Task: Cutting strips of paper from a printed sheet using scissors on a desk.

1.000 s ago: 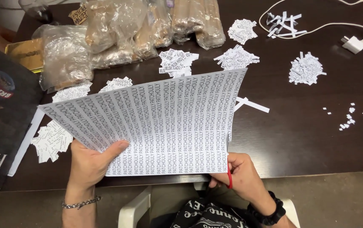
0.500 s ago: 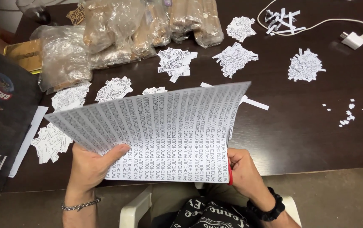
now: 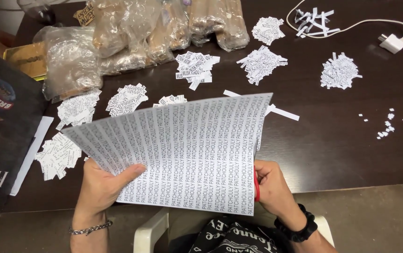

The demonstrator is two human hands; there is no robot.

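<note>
Your left hand (image 3: 100, 185) pinching the printed sheet (image 3: 182, 150) at its near left edge, thumb on top, your right hand (image 3: 271, 187) closed on red scissors (image 3: 256, 185) at the sheet's right edge, sheet held above the dark worktop (image 3: 351, 150), cut paper piles (image 3: 196, 68) beyond it

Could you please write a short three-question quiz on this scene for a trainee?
1. True or false: the left hand holds the printed sheet with its thumb on top.
2. What colour is the scissor handle in the right hand? A) blue B) red C) green
3. Where on the table is the white plug, seen from the camera?

Key
1. True.
2. B, red; the blades are hidden behind the sheet.
3. At the far right, past the slip piles.
</note>
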